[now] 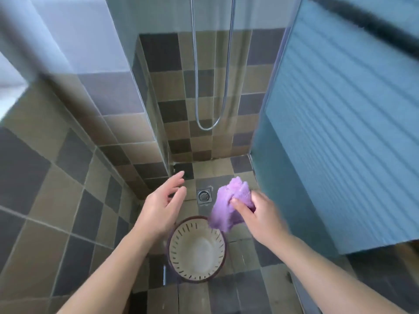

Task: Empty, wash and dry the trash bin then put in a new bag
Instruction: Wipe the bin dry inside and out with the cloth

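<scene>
Head view: I'm seeing both bare forearms reaching forward over tiled shower floor (68, 223). Left hand (159, 206) hovering palm-in, fingers straight and spread, gripping nothing, just above left rim of trash bin (196, 249). Right hand (259, 214) clutching bunched purple cloth (229, 206), thumb pressing into folds, cloth hanging over bin's far right rim. Bin standing upright on floor, cream slotted inside showing, no bag in it. Floor drain (204, 196) lying just beyond bin. Shower hose (209, 123) looping down against back wall.
</scene>
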